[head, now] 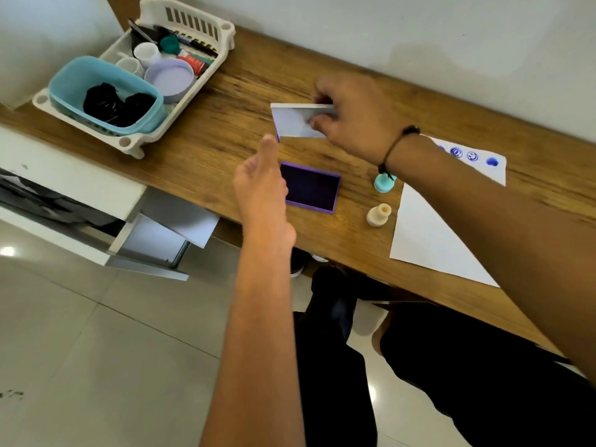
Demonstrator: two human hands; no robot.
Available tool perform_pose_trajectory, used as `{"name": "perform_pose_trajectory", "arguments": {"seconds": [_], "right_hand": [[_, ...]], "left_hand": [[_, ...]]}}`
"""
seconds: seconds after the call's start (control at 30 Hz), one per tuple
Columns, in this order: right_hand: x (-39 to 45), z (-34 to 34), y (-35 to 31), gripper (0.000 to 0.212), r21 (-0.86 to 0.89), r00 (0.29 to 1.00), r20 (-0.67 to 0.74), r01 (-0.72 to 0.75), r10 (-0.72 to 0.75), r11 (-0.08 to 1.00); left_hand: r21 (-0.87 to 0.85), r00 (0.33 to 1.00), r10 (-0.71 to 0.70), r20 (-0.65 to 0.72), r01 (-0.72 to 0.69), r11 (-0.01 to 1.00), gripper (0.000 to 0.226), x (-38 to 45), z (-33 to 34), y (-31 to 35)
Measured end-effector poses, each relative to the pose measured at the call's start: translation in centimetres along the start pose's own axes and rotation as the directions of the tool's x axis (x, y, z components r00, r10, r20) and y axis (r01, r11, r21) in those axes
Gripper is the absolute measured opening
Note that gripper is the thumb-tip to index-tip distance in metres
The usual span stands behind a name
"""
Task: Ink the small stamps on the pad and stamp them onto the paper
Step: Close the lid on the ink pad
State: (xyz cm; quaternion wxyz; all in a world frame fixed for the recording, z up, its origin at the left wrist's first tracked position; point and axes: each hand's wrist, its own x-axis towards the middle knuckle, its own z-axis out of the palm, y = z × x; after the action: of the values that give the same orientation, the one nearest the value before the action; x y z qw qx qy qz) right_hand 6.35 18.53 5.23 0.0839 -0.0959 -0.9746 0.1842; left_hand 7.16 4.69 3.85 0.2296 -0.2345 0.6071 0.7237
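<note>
A purple ink pad [311, 187] lies open on the wooden desk [225, 124], its dark ink face up. My right hand [351, 114] holds the pad's pale lid [295, 121] in the air above and behind the pad. My left hand [261, 185] rests against the pad's left edge, fingers apart, thumb pointing up. A teal stamp [384, 182] and a cream stamp [379, 215] stand to the right of the pad. The white paper [432, 233] lies further right, partly under my right forearm, with several blue prints [472, 155] at its far end.
A white basket [193, 14] at the back left holds a light-blue tub [80, 79], a round lilac lid [171, 79], cups and pens. An open drawer [154, 243] with paper juts out below the desk's left end. A wall runs behind the desk.
</note>
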Motion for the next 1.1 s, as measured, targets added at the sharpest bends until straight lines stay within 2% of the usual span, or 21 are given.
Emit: {"name": "perform_pose_trajectory", "arguments": {"seconds": [0.03, 0.1, 0.2, 0.27, 0.33, 0.37, 0.43, 0.5, 0.57, 0.63, 0.67, 0.73, 0.87, 1.1], "right_hand": [[-1.0, -0.3, -0.6, 0.015, -0.012, 0.995, -0.045, 0.093, -0.094, 0.996], [-2.8, -0.6, -1.6, 0.013, -0.024, 0.970, -0.048, 0.239, -0.240, 0.971], [-3.9, -0.8, -1.8, 0.015, 0.020, 0.961, 0.008, 0.277, -0.277, 0.961], [-3.9, -1.4, -1.8, 0.034, 0.189, 0.960, 0.202, 0.154, -0.192, 0.970], [-3.7, -2.4, -2.2, 0.056, 0.345, 0.872, 0.482, -0.103, -0.082, 0.933], [-3.7, -2.8, -2.3, 0.059, 0.393, 0.821, 0.566, -0.198, -0.067, 0.898], [-3.2, -2.9, -1.7, 0.053, 0.443, 0.772, 0.633, -0.296, -0.061, 0.846], [-2.6, -2.7, -1.4, 0.040, 0.452, 0.767, 0.640, -0.332, -0.043, 0.828], [-2.2, -2.1, -1.6, 0.038, 0.353, 0.793, 0.609, -0.294, 0.020, 0.888], [-2.2, -0.7, -2.0, 0.042, 0.063, 0.860, 0.507, -0.109, 0.062, 0.992], [-2.5, 0.2, -2.3, 0.044, -0.075, 0.893, 0.445, -0.031, 0.061, 0.997], [-3.2, 1.9, -2.8, 0.046, -0.209, 0.931, 0.362, 0.026, 0.053, 0.978], [-4.3, 3.9, -3.5, 0.052, -0.265, 0.948, 0.315, 0.039, 0.048, 0.963], [-4.7, 4.9, -3.1, 0.064, -0.281, 0.938, 0.345, 0.064, 0.039, 0.958]], "left_hand": [[-0.006, 0.998, 0.000, 0.062, 0.001, 1.000, 0.026, 0.3, -0.4, 0.4], [-0.037, 0.987, 0.022, 0.161, -0.016, 0.999, 0.030, 0.5, -1.0, 0.8], [-0.009, 0.972, 0.091, 0.216, -0.091, 0.996, 0.022, 0.7, -1.6, 0.7], [0.006, 0.958, 0.136, 0.254, -0.142, 0.990, 0.020, 0.9, -1.8, 0.6], [0.041, 0.932, 0.193, 0.307, -0.216, 0.976, 0.020, 1.2, -2.0, 0.7], [0.051, 0.910, 0.226, 0.348, -0.259, 0.965, 0.022, 1.4, -2.1, 0.7], [0.040, 0.857, 0.271, 0.438, -0.320, 0.946, 0.037, 1.7, -2.5, 0.9], [0.049, 0.821, 0.267, 0.504, -0.336, 0.941, 0.059, 2.2, -3.0, 1.0], [0.116, 0.832, 0.231, 0.504, -0.330, 0.937, 0.068, 2.6, -3.4, 0.9], [0.175, 0.882, 0.216, 0.419, -0.311, 0.934, 0.054, 3.0, -3.7, 0.9], [0.199, 0.913, 0.205, 0.352, -0.287, 0.937, 0.042, 3.1, -3.8, 0.8], [0.266, 0.953, 0.165, 0.253, -0.232, 0.936, 0.030, 3.3, -3.8, 0.7], [0.335, 0.968, 0.140, 0.209, -0.206, 0.919, 0.037, 3.6, -3.8, 0.0], [0.358, 0.952, 0.172, 0.253, -0.257, 0.898, 0.039, 4.0, -3.5, -0.2]]}}
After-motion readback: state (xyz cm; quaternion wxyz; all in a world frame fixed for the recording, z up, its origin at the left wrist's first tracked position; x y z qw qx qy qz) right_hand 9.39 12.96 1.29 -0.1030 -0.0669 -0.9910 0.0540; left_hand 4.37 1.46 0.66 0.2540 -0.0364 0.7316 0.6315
